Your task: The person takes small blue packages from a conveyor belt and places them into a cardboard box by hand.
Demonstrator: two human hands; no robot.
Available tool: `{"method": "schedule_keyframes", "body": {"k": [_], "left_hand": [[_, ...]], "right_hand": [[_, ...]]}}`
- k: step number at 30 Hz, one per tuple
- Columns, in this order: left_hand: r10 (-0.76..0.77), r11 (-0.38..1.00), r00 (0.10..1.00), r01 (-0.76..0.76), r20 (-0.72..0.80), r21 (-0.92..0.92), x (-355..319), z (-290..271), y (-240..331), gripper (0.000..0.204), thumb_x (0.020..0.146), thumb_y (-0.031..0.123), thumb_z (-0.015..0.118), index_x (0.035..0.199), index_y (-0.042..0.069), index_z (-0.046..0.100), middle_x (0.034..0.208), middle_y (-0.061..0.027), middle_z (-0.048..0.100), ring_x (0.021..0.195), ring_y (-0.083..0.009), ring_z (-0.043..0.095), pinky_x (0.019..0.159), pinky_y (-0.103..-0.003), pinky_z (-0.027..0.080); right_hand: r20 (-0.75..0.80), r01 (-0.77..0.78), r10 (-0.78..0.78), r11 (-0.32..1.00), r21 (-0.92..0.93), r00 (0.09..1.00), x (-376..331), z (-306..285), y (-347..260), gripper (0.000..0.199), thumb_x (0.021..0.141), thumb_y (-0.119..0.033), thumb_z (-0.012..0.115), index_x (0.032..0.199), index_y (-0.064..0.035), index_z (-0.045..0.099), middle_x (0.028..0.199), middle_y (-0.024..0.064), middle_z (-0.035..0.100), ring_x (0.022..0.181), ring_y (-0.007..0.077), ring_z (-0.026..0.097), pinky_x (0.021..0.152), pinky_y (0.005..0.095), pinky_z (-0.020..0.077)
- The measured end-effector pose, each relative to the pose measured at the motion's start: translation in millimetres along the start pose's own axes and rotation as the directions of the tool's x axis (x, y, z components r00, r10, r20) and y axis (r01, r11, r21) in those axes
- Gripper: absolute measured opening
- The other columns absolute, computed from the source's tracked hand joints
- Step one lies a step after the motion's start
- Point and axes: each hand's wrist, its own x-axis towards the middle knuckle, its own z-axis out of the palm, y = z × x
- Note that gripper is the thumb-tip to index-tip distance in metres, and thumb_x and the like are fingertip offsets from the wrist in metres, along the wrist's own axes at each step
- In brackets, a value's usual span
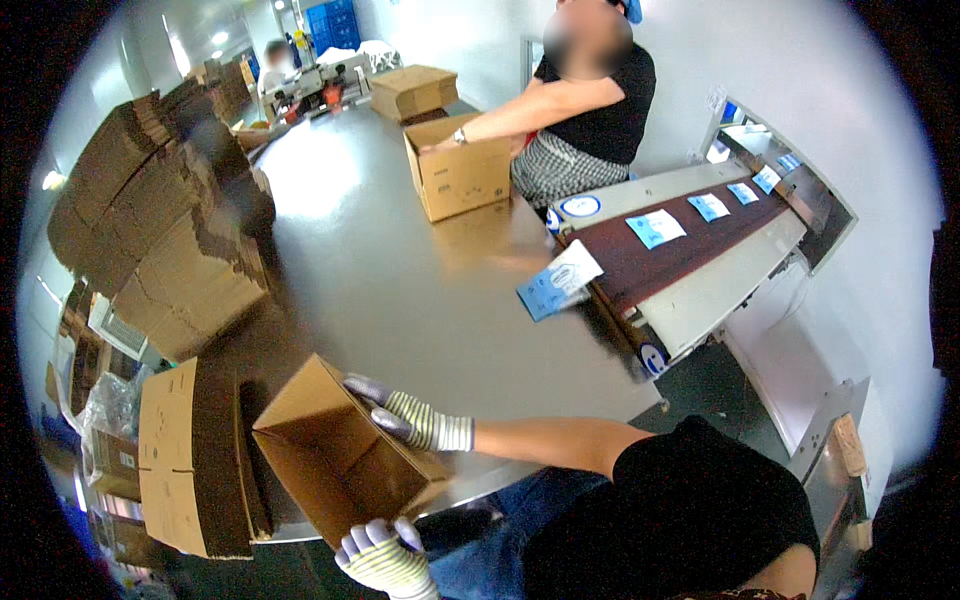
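An open, empty cardboard box is tilted toward me at the near edge of the metal table. My right hand, in a striped knit glove, is closed on the box's upper right side, its fingers at the rim. Lower down, my left hand in a matching glove has its fingers bent over the near edge of the same box. The inner walls and bottom show, while the outer underside is hidden.
Flattened cartons stand left of the box, with tall carton stacks behind. Across the metal table, a co-worker reaches into another carton. On the right, a conveyor carries blue-and-white packets; some overhang its end.
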Motion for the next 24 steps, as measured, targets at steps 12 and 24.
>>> {"method": "schedule_keyframes", "body": {"k": [12,24], "left_hand": [[-0.018,0.999,0.976,0.026,-0.217,0.037,-12,39,11,0.025,0.084,0.032,0.054,0.068,0.014,0.045,0.058,-0.0045,0.041,0.055,-0.0248,0.043,0.055,-0.039,0.031],[-0.053,0.997,0.972,0.064,-0.228,0.042,-15,43,9,0.032,0.090,0.029,0.044,0.062,0.015,0.044,0.056,-0.0050,0.041,0.054,-0.0259,0.043,0.055,-0.039,0.031]], "right_hand": [[-0.064,-0.289,0.295,0.833,-0.473,0.953,-78,-37,47,0.034,0.092,-0.020,0.046,0.121,-0.0041,0.056,0.119,0.0203,0.058,0.111,0.0380,0.055,0.094,0.0429,0.0436],[-0.074,-0.221,0.224,0.752,-0.621,0.972,-83,-39,57,0.034,0.093,-0.021,0.045,0.121,-0.0050,0.055,0.117,0.0209,0.059,0.110,0.0390,0.054,0.095,0.0432,0.0431]]}}
